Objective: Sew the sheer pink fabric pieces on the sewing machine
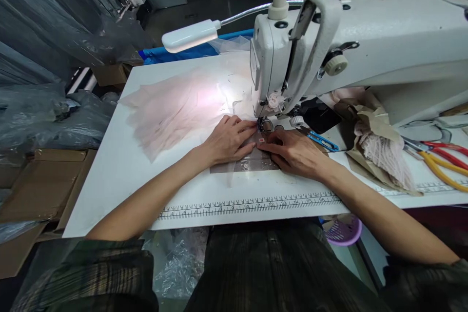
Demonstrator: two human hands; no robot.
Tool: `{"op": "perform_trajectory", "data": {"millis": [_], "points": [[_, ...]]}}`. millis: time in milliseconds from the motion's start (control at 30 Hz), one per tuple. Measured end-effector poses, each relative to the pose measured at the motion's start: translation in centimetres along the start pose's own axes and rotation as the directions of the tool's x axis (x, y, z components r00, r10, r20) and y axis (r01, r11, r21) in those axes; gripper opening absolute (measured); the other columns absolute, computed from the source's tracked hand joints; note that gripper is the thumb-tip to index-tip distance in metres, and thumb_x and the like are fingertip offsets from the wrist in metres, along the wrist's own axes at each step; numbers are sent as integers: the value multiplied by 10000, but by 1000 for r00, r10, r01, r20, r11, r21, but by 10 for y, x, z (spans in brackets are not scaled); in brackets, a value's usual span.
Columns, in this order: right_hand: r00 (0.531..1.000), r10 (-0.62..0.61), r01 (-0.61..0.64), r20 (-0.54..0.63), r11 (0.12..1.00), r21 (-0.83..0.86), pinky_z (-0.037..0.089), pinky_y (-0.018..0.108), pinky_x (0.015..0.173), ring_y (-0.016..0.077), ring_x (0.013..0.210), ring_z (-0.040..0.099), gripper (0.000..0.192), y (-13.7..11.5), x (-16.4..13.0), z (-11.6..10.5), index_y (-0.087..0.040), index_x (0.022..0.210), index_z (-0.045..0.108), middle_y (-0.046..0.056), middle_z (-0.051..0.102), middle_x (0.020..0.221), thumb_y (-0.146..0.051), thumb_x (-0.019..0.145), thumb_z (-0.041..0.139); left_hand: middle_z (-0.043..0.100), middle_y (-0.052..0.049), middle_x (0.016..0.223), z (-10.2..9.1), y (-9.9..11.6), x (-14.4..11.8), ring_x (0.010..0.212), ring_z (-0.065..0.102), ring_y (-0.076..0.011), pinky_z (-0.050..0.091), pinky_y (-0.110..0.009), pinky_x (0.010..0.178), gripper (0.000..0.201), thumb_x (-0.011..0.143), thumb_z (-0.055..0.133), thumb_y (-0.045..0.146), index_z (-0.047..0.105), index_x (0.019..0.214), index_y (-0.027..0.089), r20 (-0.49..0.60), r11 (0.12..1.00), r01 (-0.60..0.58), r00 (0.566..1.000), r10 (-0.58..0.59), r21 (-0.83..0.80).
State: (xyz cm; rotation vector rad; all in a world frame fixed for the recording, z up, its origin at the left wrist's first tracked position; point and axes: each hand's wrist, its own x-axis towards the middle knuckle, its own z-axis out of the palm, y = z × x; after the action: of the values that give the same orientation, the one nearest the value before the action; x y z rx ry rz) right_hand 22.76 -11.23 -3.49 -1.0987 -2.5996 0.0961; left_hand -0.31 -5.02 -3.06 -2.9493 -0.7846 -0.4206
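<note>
Hands flat on sheer pink fabric at a sewing machine.

Head view: the left hand point(228, 140) and right hand point(292, 152) lie open, fingers pressing the fabric point(171, 107) onto the white table point(109, 175) just before the needle of the sewing machine point(351, 44). Blue snips point(321, 141) lie just beside the right hand; a lamp point(190, 35) lights the cloth.

Lamp point(190, 35) glare on fabric point(171, 107) — warped edges

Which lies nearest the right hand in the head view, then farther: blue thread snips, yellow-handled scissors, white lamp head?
From the right hand:
1. Blue thread snips, just beyond its knuckles.
2. White lamp head, far back-left.
3. Yellow-handled scissors, far right on the table edge.
</note>
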Motion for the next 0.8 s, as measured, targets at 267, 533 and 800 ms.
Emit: {"op": "perform_trajectory", "data": {"millis": [267, 533, 800], "points": [[999, 47, -46, -13, 999, 17, 483, 369, 754, 259, 924, 565, 370, -1, -1, 3, -177, 1238, 634, 149, 568, 1113, -146, 904, 478, 608, -91, 1291, 4, -10, 2, 995, 527, -263, 403, -425, 841, 411, 932, 512, 430, 610, 1222, 157, -26, 994, 7, 1000, -10, -107], [998, 56, -55, -33, 998, 38, 493, 378, 766, 250, 906, 574, 356, -1, -1, 3, -188, 1216, 653, 140, 575, 1112, -149, 919, 459, 602, -95, 1309, 6, -8, 0, 998, 531, -271, 404, -435, 829, 403, 930, 514, 412, 616, 1216, 147, -48, 996, -9, 999, 4, -91], [996, 63, -61, -57, 998, 33, 496, 390, 779, 249, 886, 579, 343, -2, -1, 4, -193, 1206, 667, 134, 580, 1094, -143, 912, 498, 597, -95, 1311, 7, -5, -1, 1009, 521, -266, 400, -419, 808, 406, 941, 493, 414, 609, 1226, 149, -45, 998, 6, 999, -9, -59]]}}
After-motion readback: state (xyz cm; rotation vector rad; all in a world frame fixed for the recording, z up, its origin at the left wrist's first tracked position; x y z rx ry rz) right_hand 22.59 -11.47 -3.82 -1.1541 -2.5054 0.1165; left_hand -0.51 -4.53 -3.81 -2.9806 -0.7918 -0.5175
